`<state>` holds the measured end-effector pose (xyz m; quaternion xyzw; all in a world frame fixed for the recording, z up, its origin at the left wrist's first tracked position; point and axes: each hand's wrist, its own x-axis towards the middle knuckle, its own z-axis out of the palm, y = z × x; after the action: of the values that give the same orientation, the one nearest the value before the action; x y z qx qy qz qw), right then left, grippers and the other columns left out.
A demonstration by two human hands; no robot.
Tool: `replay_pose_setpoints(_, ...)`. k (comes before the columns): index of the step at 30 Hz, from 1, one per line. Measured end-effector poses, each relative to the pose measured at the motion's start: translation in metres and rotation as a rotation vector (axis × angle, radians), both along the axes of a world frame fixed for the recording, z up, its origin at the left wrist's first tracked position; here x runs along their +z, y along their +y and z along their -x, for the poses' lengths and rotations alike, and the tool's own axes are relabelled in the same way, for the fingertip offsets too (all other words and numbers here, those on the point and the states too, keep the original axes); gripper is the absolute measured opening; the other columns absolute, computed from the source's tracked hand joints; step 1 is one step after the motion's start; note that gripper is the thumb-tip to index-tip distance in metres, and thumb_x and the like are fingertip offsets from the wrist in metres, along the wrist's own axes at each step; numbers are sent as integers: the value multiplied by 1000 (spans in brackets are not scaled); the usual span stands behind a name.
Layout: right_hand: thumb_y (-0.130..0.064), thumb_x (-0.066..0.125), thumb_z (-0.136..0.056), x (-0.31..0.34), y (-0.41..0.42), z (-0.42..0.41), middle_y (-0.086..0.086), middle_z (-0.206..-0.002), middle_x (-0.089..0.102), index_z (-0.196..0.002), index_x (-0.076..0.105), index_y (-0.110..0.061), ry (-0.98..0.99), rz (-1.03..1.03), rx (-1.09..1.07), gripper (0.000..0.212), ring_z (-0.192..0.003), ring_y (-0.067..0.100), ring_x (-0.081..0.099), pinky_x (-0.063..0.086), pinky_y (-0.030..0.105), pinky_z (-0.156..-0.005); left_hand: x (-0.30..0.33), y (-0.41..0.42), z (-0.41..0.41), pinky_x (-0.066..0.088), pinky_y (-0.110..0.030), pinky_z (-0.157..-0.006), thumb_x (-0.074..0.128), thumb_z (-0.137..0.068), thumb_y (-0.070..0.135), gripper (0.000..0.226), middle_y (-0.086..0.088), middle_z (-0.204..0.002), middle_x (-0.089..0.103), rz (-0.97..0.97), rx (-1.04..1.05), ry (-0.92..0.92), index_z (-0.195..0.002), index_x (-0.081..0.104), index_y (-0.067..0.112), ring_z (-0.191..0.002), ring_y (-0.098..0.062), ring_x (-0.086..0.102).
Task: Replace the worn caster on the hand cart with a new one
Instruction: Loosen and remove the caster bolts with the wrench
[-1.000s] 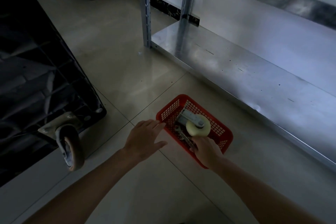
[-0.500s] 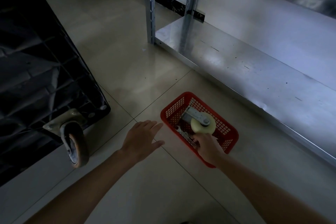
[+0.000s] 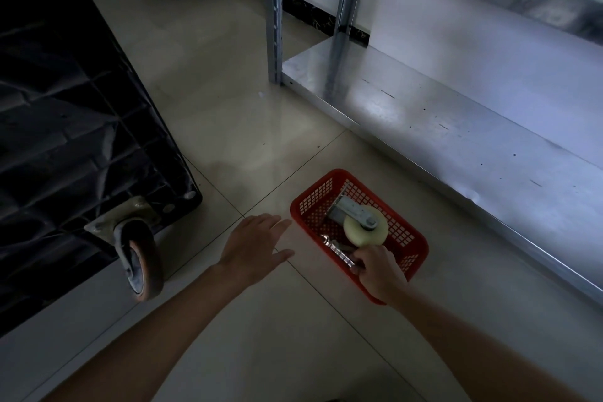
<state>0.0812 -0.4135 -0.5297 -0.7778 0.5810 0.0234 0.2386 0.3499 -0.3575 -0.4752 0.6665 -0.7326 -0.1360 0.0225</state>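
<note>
basket (image 3: 404, 266), red plastic mesh, sits on floor (image 3: 228, 127) beside steel shelf (image 3: 456, 127). inside: new caster (image 3: 360, 227), cream wheel, and a wrench (image 3: 336, 250). right hand (image 3: 380, 271) closed around wrench handle. left hand (image 3: 254, 243) flat, fingers spread, holding nothing. worn caster (image 3: 140, 263) mounted on upturned black cart (image 3: 71, 127).

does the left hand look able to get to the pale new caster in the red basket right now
Probably yes. The left hand hovers open just outside the red mesh basket, whose top is open. The pale new caster lies exposed inside; the right hand grips a metal wrench beside it, not over it.
</note>
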Motion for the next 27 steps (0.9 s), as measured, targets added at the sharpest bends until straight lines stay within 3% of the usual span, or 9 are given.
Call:
replay_pose_setpoints(5, -20, 66, -96, 23, -4, 1, -14, -74, 61, -87, 69, -19, -148, 34, 32, 10, -62, -1, 58, 42, 14, -60, 16, -6, -3, 18, -33, -121, 48, -98, 60, 70, 4, -160, 38, 8, -1, -44, -156, 33, 26, -148, -14, 31)
replay_pose_setpoints(7, -24, 63, -98, 45, -15, -4, -9, -76, 64, -92, 68, -19, -231, 67, 49, 9, -59, 5, 60, 46, 16, -55, 32, -11, -6, 17, -33, -121, 46, -98, 62, 69, 5, -161, 36, 30, 4, -65, -156, 32, 27, -148, -14, 30)
replay_pose_setpoints(9, -24, 64, -97, 73, -29, -16, -7, -76, 66, -92, 69, -19, -344, 120, 35, 9, -63, 9, 63, 51, 23, -59, 54, -21, -13, 17, -34, -121, 43, -99, 63, 68, 6, -162, 34, 65, 21, -83, -157, 30, 29, -149, -14, 29)
replay_pose_setpoints(14, -20, 67, -97, 159, -64, -56, -16, -76, 70, -101, 72, -19, -565, 228, -19, 6, -63, -10, 65, 52, 19, -69, 136, -49, -35, 23, -35, -120, 46, -98, 62, 66, 6, -158, 40, 227, 75, -116, -155, 35, 30, -146, -15, 34)
replay_pose_setpoints(19, -12, 65, -98, 241, -90, -89, -10, -77, 73, -95, 69, -20, -677, 284, 55, 9, -58, -3, 65, 50, 19, -60, 227, -63, -53, 27, -37, -119, 50, -97, 60, 64, 6, -155, 45, 378, 133, -133, -152, 40, 29, -144, -17, 38)
replay_pose_setpoints(23, -12, 64, -98, 300, -100, -113, -8, -84, 75, -103, 71, -11, -722, 392, 118, 9, -72, 4, 70, 58, 29, -69, 295, -55, -62, 28, -35, -117, 53, -98, 55, 59, 5, -150, 50, 504, 132, -178, -149, 43, 28, -140, -17, 42)
replay_pose_setpoints(27, -9, 60, -98, 342, -106, -144, -5, -81, 74, -104, 70, -20, -843, 401, 153, 16, -68, 10, 72, 51, 23, -61, 353, -36, -77, 22, -32, -118, 53, -97, 56, 60, 7, -152, 49, 602, 152, -255, -150, 43, 28, -142, -16, 39)
